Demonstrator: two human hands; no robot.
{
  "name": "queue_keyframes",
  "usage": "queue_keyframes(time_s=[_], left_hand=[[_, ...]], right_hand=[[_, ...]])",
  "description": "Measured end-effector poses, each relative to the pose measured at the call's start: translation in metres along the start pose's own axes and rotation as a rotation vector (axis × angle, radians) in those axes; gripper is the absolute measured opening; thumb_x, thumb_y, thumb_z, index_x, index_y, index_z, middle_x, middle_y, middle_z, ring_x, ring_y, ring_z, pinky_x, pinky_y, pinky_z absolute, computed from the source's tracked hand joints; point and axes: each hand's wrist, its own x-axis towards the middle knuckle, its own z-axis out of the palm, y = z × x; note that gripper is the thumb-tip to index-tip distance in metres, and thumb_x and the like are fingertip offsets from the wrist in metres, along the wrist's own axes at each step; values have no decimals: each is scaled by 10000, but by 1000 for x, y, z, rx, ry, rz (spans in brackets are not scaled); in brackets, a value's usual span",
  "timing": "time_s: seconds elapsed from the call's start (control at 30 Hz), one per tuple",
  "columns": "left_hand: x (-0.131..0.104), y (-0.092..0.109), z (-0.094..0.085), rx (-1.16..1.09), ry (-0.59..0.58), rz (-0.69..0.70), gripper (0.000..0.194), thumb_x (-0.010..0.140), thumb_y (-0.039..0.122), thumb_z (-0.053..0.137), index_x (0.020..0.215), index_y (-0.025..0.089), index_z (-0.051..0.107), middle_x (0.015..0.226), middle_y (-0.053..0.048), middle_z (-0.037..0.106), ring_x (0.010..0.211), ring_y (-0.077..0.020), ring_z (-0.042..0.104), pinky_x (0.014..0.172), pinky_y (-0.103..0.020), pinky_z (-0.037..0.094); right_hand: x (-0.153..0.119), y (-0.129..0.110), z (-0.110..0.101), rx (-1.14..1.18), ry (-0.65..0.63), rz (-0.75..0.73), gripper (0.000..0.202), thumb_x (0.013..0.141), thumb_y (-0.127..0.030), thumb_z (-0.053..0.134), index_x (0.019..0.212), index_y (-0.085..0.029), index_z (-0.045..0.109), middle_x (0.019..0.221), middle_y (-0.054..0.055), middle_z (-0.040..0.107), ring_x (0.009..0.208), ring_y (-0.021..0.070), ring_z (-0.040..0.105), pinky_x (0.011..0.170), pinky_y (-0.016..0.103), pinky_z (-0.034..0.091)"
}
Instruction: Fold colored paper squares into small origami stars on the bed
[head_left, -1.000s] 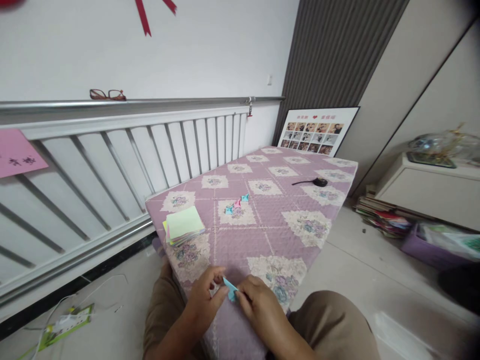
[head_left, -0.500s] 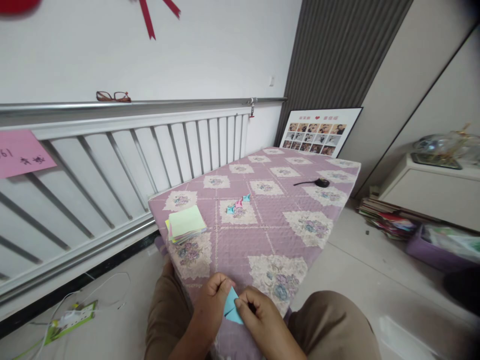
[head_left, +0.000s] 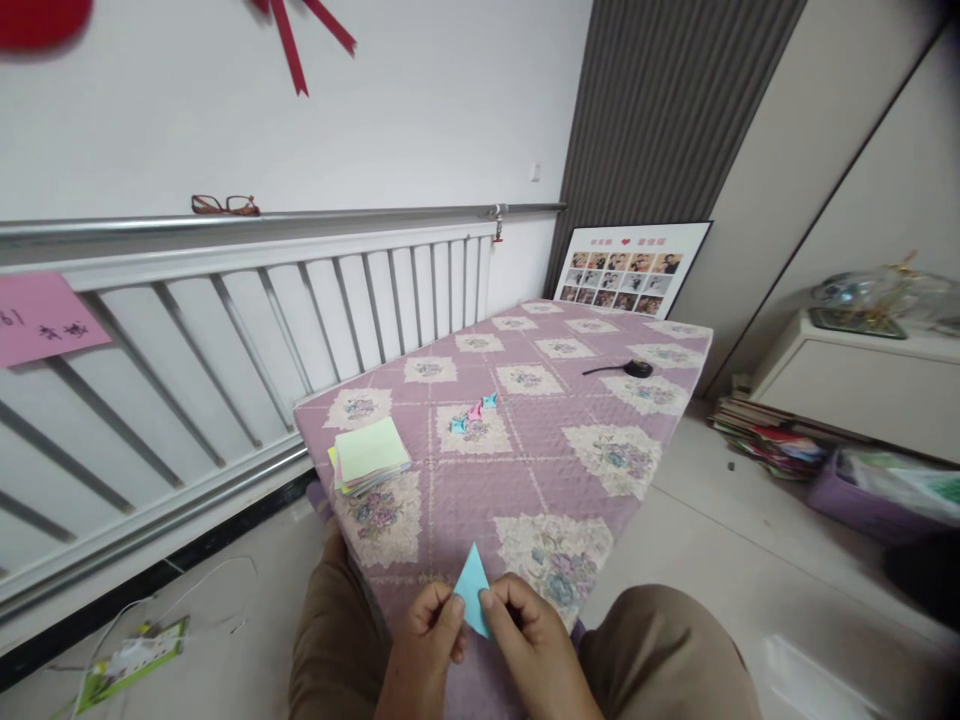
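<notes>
A long fabric-draped table, mauve with cream floral patches, is stretched out beneath and beyond the left hand and the right hand. Ahead and to the left of the hands, it is flanked by a white slatted radiator. Far beyond the right hand, a black-framed white rectangular board is propped up; a heart and rows of photographs are shown on it, but its small printed characters cannot be read. On the radiator, well to the left of the left hand, a pink paper sheet is hung, marked with "61" and dark characters too blurred to read. No brand is seen.

Ahead of the left hand, a stack of square paper sheets, pale green on top, is set down flat. Between both hands, a light-blue pointed folded paper is pinched by thumbs and fingers, its tip turned away. Further ahead, three tiny folded paper pieces, two blue and one pink, are lined up; these are judged finished, the held paper only partly folded, the stack unused.
</notes>
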Motion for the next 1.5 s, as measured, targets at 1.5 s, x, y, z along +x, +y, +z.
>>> queue_keyframes(time_s=[1.5], left_hand=[[-15,29,-5,-487,-233,-201,429,670,487,768,619,171,482,548,37,482,519,-82,397,535,-225,282]], right_hand=[[-10,-12,10,789,-303,367,299,753,-449,693,719,-182,564,573,-31,590,526,113,558,569,248,415]])
